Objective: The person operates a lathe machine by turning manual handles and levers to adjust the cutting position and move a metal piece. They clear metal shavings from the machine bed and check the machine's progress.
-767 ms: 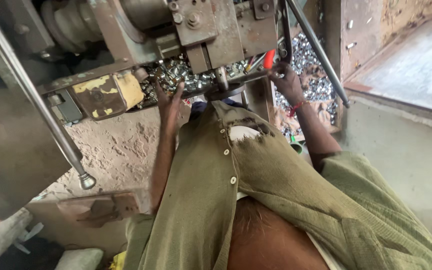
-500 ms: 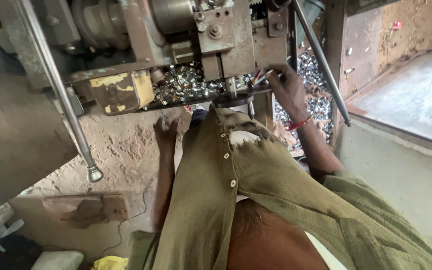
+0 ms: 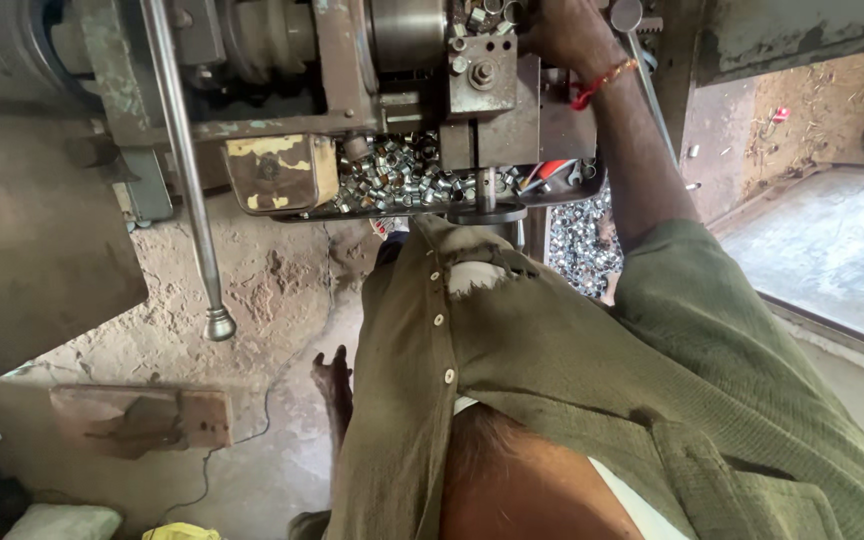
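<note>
A long steel lever rod (image 3: 184,160) hangs down at a slight tilt and ends in a round knob (image 3: 219,324). A yellowed, worn metal box (image 3: 282,172) sits under the frame, just beside a tray (image 3: 302,214) heaped with small shiny metal rings (image 3: 397,175). More rings (image 3: 580,245) lie piled lower right. A wooden block (image 3: 142,420) rests on the dusty floor (image 3: 272,290).

The small rings (image 3: 402,178) heaped in the tray are bright, shiny metal, while the machine body (image 3: 352,60) is dull, grimy steel with chipped paint. The shirt (image 3: 552,370) is matt olive cloth, frayed; the floor (image 3: 252,300) is rough.
</note>
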